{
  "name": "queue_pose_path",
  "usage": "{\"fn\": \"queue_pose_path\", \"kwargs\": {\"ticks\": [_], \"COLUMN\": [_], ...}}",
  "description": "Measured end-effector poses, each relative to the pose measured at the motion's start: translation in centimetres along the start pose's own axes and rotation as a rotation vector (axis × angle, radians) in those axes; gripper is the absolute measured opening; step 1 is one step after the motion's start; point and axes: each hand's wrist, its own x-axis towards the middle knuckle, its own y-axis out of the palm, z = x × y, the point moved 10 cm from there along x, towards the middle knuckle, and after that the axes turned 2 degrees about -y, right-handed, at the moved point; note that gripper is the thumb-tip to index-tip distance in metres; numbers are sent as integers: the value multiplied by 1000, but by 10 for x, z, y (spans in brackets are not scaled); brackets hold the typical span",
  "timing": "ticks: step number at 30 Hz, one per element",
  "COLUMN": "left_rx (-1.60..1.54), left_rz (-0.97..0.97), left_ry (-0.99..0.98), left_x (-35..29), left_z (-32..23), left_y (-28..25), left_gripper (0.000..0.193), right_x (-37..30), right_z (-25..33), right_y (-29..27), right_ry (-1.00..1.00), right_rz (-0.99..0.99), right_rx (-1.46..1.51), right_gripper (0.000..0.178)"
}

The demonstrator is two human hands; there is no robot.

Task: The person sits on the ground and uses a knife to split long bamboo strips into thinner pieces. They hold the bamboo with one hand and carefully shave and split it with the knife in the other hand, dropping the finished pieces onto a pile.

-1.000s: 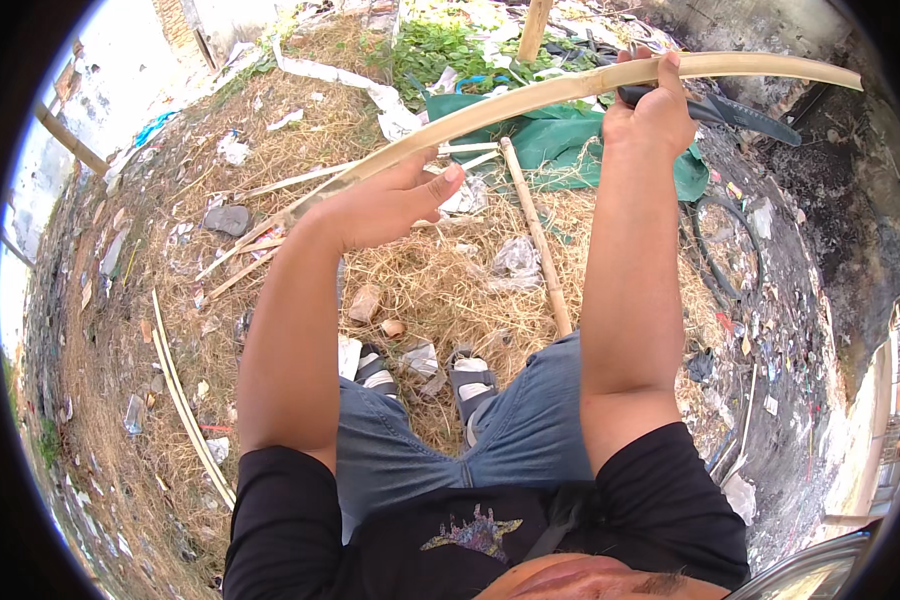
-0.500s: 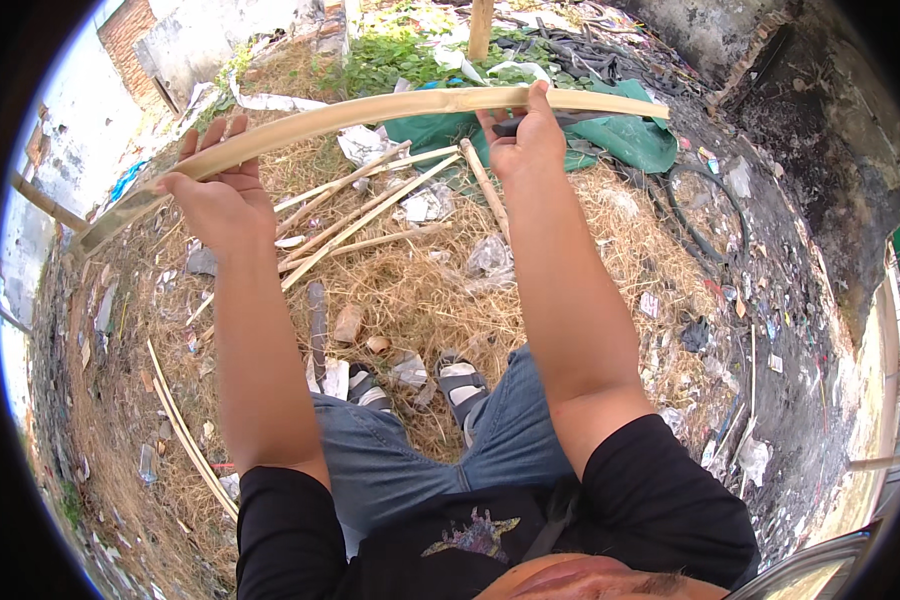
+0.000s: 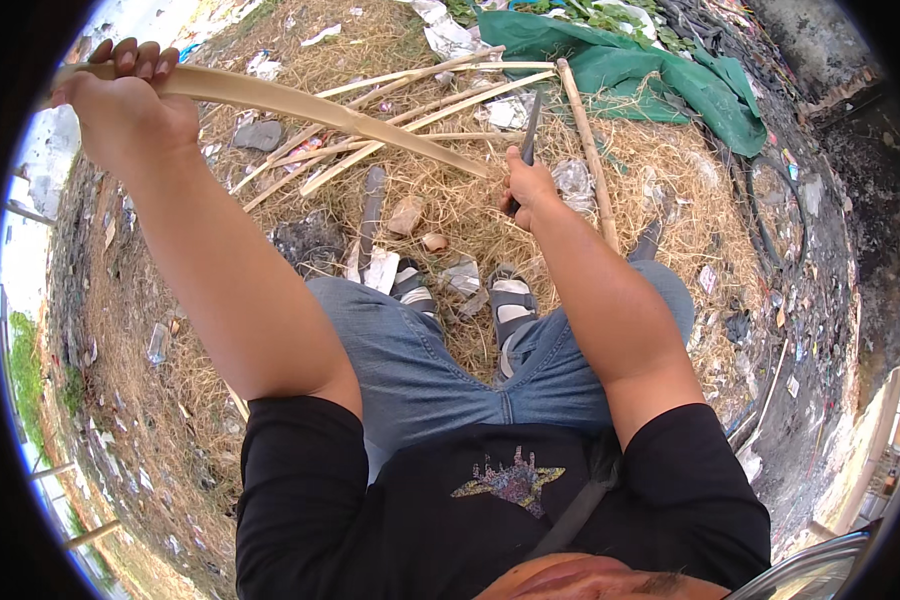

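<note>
Left hand around strip near end

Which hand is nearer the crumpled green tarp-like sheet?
Right: the right hand is on the near side of the sheet; the left hand is far to its left.

Pale yellow strip, green sheet

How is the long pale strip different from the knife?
The pale strip is light tan, but the knife is dark. The strip looks much longer than the knife. The strip slants across the picture from the left hand, while the knife's blade points up the picture from the right hand. Both are narrow, and each is held in one hand.
</note>
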Motion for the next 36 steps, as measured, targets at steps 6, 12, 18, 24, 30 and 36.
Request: {"fn": "queue_pose_path", "kwargs": {"ticks": [6, 12, 18, 24, 30, 36], "left_rx": [16, -80, 8, -18, 177, 168], "left_rz": [137, 326, 158, 235, -60, -199], "left_ry": [-139, -149, -135, -84, 40, 43], "left_x": [1, 24, 29, 42, -4, 10], "left_z": [83, 96, 100, 98, 80, 79], "left_y": [8, 2, -8, -8, 3, -28], "left_gripper": [48, 74, 81, 75, 68, 64], "right_x": [-30, -95, 5, -47, 6, -64], "right_z": [0, 31, -56, -29, -73, -29], "right_y": [69, 135, 86, 118, 93, 135], "right_ry": [-317, -868, -489, -562, -393, -523], "right_rz": [221, 414, 133, 314, 232, 439], "right_rx": [-298, -337, -680, -491, -569, -425], "right_gripper": [37, 44, 55, 57, 58, 55]}}
